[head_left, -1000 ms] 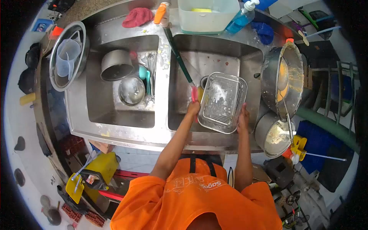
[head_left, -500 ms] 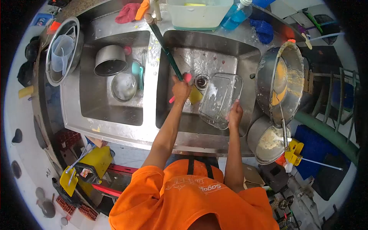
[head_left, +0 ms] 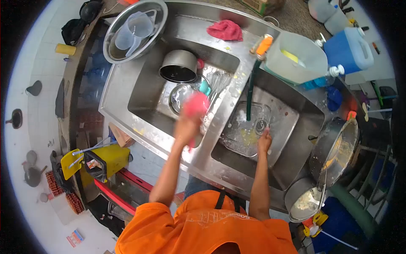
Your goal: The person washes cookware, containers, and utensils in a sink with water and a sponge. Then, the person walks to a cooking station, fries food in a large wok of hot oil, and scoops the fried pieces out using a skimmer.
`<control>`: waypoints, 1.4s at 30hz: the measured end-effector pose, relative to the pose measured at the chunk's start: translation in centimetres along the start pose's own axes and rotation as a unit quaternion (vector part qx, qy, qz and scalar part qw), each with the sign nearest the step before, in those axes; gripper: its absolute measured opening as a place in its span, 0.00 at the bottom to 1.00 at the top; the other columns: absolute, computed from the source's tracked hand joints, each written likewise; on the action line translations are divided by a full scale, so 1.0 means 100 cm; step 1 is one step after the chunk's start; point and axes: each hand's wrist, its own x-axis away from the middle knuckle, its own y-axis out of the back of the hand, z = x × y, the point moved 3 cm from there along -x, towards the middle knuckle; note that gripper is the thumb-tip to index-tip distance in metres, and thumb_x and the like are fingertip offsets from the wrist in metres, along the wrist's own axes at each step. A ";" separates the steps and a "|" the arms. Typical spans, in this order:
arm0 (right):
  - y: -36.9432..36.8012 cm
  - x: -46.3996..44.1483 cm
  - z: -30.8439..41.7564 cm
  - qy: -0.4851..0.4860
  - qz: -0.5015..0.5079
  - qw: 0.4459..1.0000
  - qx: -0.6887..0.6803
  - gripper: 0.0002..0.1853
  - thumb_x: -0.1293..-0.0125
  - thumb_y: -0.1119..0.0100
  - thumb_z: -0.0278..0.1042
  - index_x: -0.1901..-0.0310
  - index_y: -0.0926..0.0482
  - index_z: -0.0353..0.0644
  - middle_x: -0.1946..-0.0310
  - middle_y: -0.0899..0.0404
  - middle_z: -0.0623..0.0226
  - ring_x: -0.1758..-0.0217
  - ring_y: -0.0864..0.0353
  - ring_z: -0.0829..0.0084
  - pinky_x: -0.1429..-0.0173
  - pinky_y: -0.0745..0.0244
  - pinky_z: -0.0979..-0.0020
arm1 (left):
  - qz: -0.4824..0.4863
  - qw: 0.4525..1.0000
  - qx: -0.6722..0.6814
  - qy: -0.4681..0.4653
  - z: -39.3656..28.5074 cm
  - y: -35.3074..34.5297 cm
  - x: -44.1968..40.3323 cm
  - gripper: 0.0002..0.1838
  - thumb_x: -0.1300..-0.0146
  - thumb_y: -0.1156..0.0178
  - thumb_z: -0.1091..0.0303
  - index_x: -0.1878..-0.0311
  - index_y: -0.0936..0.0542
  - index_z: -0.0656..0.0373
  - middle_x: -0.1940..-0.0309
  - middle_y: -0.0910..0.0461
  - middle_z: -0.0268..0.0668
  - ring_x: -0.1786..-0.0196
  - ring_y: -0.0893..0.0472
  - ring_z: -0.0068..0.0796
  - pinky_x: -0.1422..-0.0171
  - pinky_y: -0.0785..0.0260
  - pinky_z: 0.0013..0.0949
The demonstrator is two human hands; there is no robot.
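My left hand [head_left: 186, 130] is raised over the divider side of the left sink basin, closed around a pink tool [head_left: 196, 105] with a rounded head; motion blur hides its exact kind. In the right basin, my right hand [head_left: 264, 143] grips the right edge of a rectangular wire rack [head_left: 241, 135]. White suds cling to the rack, and something yellow shows through it. A dark green hose [head_left: 252, 89] hangs from the tap [head_left: 263, 45] over the rack. Beneath the left hand's tool lie a round sudsy lid or dish [head_left: 179, 99] and a whisk [head_left: 218, 82].
A grey pot [head_left: 179, 65] sits in the left basin. Behind it, a metal bowl [head_left: 160, 36] holds clear jugs. A plastic tub [head_left: 292, 63] and blue jug [head_left: 349, 51] stand behind the right basin. Dirty pans [head_left: 338, 148] crowd the right edge; a yellow bin [head_left: 114, 158] is lower left.
My left hand has left the hose and swung left with the pink tool toward the left basin. My right hand still holds the rack, now lower under the hose. The view has turned.
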 end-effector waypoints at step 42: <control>-0.017 0.058 0.109 0.274 0.092 0.956 -0.047 0.19 0.34 0.38 0.34 0.43 0.25 0.37 0.50 0.19 0.58 0.48 0.20 0.65 0.41 0.27 0.64 | 0.346 0.918 -0.190 -0.034 0.242 -0.263 -0.093 0.24 0.37 0.45 0.51 0.50 0.20 0.62 0.59 0.19 0.41 0.59 0.19 0.34 0.56 0.26 0.39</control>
